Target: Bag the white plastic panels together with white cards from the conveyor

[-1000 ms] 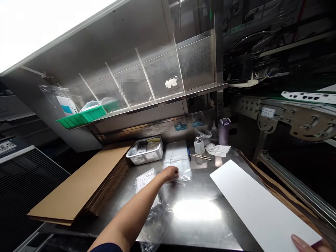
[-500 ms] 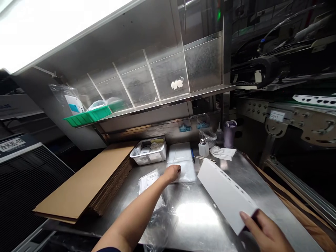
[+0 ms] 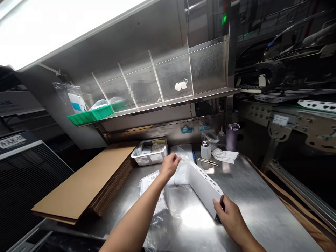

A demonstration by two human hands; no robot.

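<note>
My left hand (image 3: 170, 165) is closed in a pinch on the edge of a clear plastic bag (image 3: 185, 153), lifted from a stack of plastic bags (image 3: 180, 176). In my right hand (image 3: 229, 211) is a white plastic panel (image 3: 203, 189) with a row of cut-outs along its upper edge. The thumb lies on the panel's near face and the fingers are behind it, partly hidden. The panel's far end stands close beside the bag stack. Left of the stack, a bagged white part (image 3: 153, 183) lies on the metal table, partly behind my left forearm.
Flat cardboard sheets (image 3: 86, 182) are piled at the left. A white bin (image 3: 149, 159) holds small items. Tweezers (image 3: 207, 161), a pump bottle (image 3: 205, 150), a white cloth (image 3: 225, 155) and a purple cup (image 3: 232, 137) stand or lie at the back. A green tray (image 3: 90, 113) sits on the shelf.
My left hand has risen from the bag stack, pulling up the edge of a bag. My right hand has brought the white panel leftward, closer to the stack, and turned it more upright.
</note>
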